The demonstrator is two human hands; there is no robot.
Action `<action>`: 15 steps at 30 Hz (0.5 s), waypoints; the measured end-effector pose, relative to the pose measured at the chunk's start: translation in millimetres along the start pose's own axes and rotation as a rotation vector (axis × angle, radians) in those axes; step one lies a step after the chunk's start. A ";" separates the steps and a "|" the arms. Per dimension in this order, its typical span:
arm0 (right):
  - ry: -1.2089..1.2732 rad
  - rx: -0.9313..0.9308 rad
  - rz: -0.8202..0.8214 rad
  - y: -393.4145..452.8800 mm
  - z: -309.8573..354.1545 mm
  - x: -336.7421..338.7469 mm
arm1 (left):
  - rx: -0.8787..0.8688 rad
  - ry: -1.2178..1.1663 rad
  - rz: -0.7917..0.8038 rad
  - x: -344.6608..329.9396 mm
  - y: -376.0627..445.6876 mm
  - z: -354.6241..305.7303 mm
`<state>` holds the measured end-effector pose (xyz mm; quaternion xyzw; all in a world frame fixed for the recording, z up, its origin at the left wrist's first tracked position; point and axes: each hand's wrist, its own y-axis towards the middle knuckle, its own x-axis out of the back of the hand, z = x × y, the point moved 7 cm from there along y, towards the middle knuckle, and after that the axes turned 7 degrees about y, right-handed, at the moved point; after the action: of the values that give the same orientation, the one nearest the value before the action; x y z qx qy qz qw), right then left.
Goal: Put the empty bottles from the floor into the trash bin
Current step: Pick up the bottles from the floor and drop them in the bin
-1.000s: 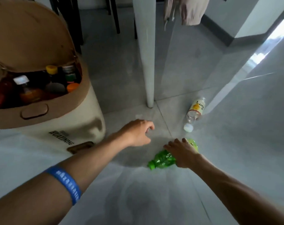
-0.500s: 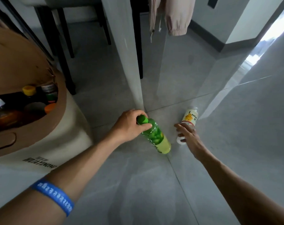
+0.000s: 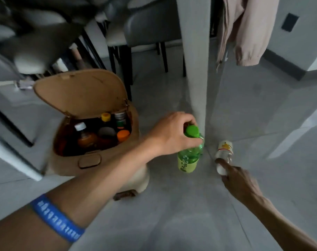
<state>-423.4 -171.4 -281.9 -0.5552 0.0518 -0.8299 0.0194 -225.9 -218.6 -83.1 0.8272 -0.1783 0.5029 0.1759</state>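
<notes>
In the head view, the green bottle (image 3: 190, 151) is gripped at its neck by the closed left hand (image 3: 174, 135), right of the trash bin (image 3: 92, 160). The clear bottle (image 3: 223, 151), lying on the floor (image 3: 172, 214), is touched at its cap by the loosely curled right hand (image 3: 240, 182). The bin's lower contents are hidden in shadow. Bare floor is seen beneath both arms.
</notes>
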 end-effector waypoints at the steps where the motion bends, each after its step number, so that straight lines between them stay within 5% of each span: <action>1: 0.063 0.073 -0.086 4.0 32.1 21.4 | -0.016 -0.002 -0.037 30.5 -2.8 -0.1; 8: 0.461 0.433 -0.673 -23.1 206.1 191.4 | 0.018 -0.099 -0.287 223.6 -54.6 33.3; 11: 0.638 0.547 -0.697 -29.0 257.5 223.3 | 0.111 0.019 -0.265 254.7 -80.4 75.8; 15: 0.637 0.589 -0.653 -15.5 313.8 219.2 | 0.329 0.236 0.010 218.0 -96.6 148.9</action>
<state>-217.2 -195.8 40.0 -0.2345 -0.3547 -0.8994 -0.1016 28.1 -229.9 36.8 0.7793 -0.0760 0.6196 0.0558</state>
